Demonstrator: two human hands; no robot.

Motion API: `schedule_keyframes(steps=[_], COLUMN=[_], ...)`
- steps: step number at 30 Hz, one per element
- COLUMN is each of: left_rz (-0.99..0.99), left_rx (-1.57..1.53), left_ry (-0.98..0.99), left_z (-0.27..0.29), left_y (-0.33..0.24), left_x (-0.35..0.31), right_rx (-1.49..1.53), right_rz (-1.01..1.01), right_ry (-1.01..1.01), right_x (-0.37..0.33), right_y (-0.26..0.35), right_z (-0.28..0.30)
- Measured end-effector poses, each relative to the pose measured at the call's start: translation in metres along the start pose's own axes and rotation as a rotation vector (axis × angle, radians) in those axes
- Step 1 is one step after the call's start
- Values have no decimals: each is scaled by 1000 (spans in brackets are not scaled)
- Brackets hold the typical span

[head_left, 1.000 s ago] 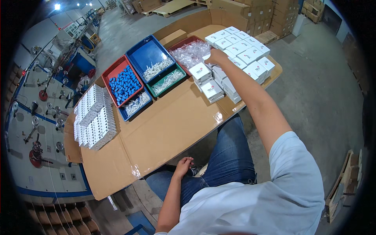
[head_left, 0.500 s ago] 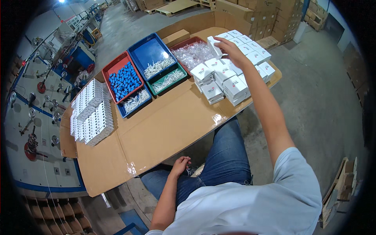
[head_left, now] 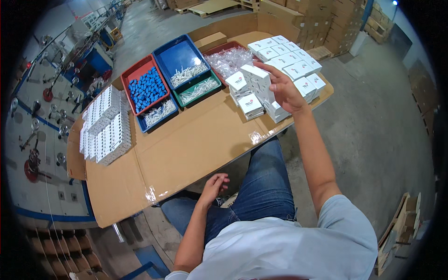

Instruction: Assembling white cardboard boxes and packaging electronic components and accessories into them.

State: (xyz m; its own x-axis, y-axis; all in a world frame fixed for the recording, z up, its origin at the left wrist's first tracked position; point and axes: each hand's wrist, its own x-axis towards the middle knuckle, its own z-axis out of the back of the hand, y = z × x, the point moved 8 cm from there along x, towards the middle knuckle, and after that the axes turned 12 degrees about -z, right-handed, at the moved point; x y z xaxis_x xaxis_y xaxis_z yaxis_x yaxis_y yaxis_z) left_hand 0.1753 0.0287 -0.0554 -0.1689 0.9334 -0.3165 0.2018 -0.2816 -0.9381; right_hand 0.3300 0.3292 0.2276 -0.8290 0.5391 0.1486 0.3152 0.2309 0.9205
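My right hand point(head_left: 287, 92) reaches over the right side of the table and grips a stack of small white boxes point(head_left: 256, 83), fingers across the top and thumb on the near side. The stack leans, its side faces with small marks turned toward me. Directly left of it stand shorter piles of the same white boxes point(head_left: 251, 105), printed side up. My left hand point(head_left: 215, 186) hovers over my lap below the table edge, holding nothing, its fingers loosely bent and apart.
On the cardboard-covered table point(head_left: 186, 154) stand a red tray of blue pieces point(head_left: 147, 91), blue and green trays of white pieces point(head_left: 199, 91), and a red tray of clear plastic bags point(head_left: 228, 60). More white boxes point(head_left: 284, 59) fill the far right; white blocks point(head_left: 108, 128) are stacked left.
My right hand has come nearer from the far rows of boxes and now grips a leaning stack. My left hand has lifted slightly, its fingers a little more spread.
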Motion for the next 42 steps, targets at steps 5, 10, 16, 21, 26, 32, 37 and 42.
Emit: schedule_keyframes(steps=[5, 10, 16, 21, 26, 32, 37, 42], left_rz=[-233, -304, -430, -547, -466, -302, -306, -289], left_rx=[-73, -381, -623, -466, -545, -661, -691, -807], left_ry=[-7, -21, -22, -271, -291, -426, -409, -406], left_z=[-30, -58, -61, -44, -32, -27, -30, -29], left_y=[-88, -173, -202, -198, -181, -170, -181, -170], left_x=[13, 13, 15, 3, -2, -17, -22, -18], right_rx=[-80, -168, -353, -576, -694, -743, -739, -671], right_rz=[24, -11, -90, -53, 12, 126, 64, 18], right_ry=[83, 183, 261, 237, 205, 182, 146, 81], right_x=[1, -5, -15, -21, -19, -16, -16, -19], right_y=[-17, -44, -80, -88, -98, -102, -106, -128], right_z=[-28, -71, -122, -146, -169, -189, -192, -187])
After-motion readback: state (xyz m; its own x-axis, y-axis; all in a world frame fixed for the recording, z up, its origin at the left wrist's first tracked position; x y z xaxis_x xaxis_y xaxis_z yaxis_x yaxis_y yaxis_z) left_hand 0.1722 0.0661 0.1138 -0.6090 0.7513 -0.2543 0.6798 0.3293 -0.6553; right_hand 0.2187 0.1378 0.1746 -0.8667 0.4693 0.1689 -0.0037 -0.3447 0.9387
